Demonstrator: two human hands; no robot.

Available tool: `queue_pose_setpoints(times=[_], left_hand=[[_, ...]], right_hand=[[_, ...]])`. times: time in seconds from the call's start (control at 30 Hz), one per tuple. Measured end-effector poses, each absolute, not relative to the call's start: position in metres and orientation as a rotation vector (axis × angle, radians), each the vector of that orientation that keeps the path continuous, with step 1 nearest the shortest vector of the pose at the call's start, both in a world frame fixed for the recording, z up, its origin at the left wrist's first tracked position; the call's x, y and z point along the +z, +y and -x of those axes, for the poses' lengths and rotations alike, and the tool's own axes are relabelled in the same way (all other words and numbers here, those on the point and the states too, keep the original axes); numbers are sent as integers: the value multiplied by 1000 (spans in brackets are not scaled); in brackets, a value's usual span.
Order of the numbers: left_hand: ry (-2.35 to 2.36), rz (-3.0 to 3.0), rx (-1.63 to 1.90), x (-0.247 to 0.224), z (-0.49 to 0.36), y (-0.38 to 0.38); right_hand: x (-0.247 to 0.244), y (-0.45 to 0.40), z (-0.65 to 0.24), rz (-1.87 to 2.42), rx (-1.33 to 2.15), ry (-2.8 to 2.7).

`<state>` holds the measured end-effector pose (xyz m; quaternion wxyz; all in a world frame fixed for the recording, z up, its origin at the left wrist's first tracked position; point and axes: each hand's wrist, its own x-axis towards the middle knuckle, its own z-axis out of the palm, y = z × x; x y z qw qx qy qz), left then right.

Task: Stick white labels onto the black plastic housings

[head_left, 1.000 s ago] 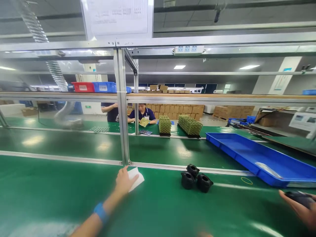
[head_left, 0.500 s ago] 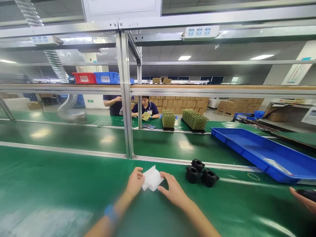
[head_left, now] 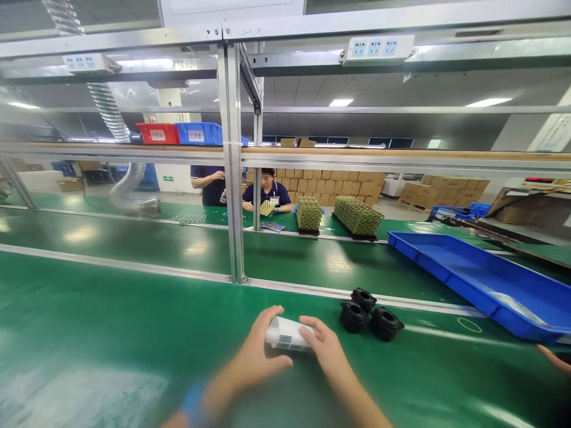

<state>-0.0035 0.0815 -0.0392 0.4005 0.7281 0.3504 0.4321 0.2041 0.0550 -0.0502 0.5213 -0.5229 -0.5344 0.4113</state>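
Note:
A white rolled piece with small grey-blue patches on its side lies between my hands, above the green work surface. My right hand pinches its right end between thumb and fingers. Around its left end, my left hand has its thumb and fingers spread wide, the fingertips beside the roll; whether they touch it is unclear. A blue band is on my left wrist. Three black ring-shaped parts stand grouped to the right of my hands.
A long blue tray with a clear bag in it sits at the right. Beside it lies a thin yellow ring. Another person's hand shows at the right edge. A metal post rises ahead, with people beyond.
The white piece was flat and crumpled; now it has a rolled, tube-like shape. My left hand has opened wider and moved right. The view has shifted slightly.

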Motion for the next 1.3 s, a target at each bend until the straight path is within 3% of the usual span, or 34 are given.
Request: queue_pose_setpoints(times=[0.17, 0.43, 1.13, 1.23, 1.3], left_hand=[[898, -1732, 1137, -23, -7, 62], [839, -1503, 1149, -30, -4, 65], [996, -1575, 1020, -21, -7, 48], [1016, -1582, 1003, -22, -7, 47], [1042, -1593, 981, -24, -7, 46]], right_hand=[[-40, 42, -203, 1285, 996, -1250], [-22, 25, -195, 1278, 713, -1475], [-11, 14, -184, 1252, 866, -1501], [-14, 10, -179, 1229, 693, -1532], [-17, 6, -176, 1192, 368, -1581]])
